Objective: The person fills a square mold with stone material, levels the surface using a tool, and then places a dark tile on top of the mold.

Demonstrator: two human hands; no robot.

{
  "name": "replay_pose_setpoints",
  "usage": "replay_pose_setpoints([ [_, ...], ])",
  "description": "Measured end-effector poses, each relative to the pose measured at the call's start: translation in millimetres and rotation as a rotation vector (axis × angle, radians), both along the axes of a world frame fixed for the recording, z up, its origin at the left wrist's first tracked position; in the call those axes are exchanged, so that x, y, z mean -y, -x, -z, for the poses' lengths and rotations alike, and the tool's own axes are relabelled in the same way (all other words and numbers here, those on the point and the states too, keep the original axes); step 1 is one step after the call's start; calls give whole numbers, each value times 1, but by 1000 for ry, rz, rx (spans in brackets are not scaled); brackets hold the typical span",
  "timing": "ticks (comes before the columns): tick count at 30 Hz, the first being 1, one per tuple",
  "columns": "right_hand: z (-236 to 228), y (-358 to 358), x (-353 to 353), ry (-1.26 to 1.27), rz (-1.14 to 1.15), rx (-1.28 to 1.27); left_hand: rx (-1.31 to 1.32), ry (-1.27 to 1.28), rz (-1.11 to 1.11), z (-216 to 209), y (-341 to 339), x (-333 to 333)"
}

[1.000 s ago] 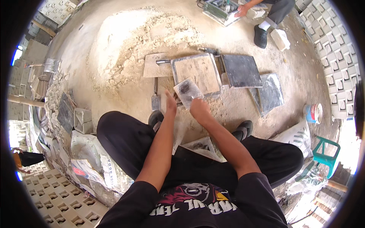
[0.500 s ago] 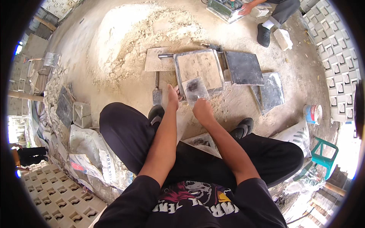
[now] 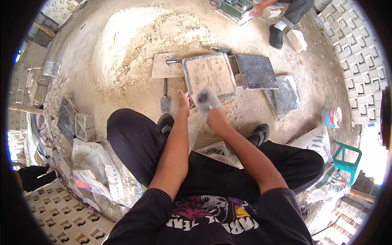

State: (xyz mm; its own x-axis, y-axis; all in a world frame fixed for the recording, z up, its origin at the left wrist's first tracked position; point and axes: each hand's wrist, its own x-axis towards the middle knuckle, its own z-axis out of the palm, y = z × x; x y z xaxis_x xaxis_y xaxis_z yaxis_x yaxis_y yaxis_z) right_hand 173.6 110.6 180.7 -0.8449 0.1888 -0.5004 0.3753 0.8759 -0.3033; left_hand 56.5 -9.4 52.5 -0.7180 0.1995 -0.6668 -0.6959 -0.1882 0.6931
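Observation:
A square metal mould (image 3: 188,79) lies in front of me, filled level with pale sandy mix (image 3: 210,74). My right hand (image 3: 217,119) is closed round the handle of a flat rectangular trowel (image 3: 207,104), whose blurred blade tilts across the mould's near edge. At the mould's near left corner, my left hand (image 3: 183,103) has its fingers curled against the frame, thumb up; some fingers are hidden. A dark bar handle (image 3: 174,61) juts from the mould's left side over a dusty flat board (image 3: 161,70). Just left of my left hand lies a small square-bladed tool (image 3: 165,104).
A pale heap of sand (image 3: 134,49) spreads beyond the mould. Dark square plates (image 3: 256,72) lie to its right. Further right stand a paint bucket (image 3: 332,117) and a green stool (image 3: 347,161). Another person's hand (image 3: 257,9) touches a metal mould (image 3: 232,12) at the far right.
The trowel has shifted slightly left and turned, its blade now blurred near my left hand. My left hand stays at the mould's corner. The whole view has shifted a little.

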Motion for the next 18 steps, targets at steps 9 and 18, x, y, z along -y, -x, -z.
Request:
replay_pose_setpoints([
  [9,-41,-2,-103,-56,-104,-21,-815,773,193,-1,-22,-10],
  [18,-35,87,-105,46,115,-479,-445,808,173,0,17,-4],
])
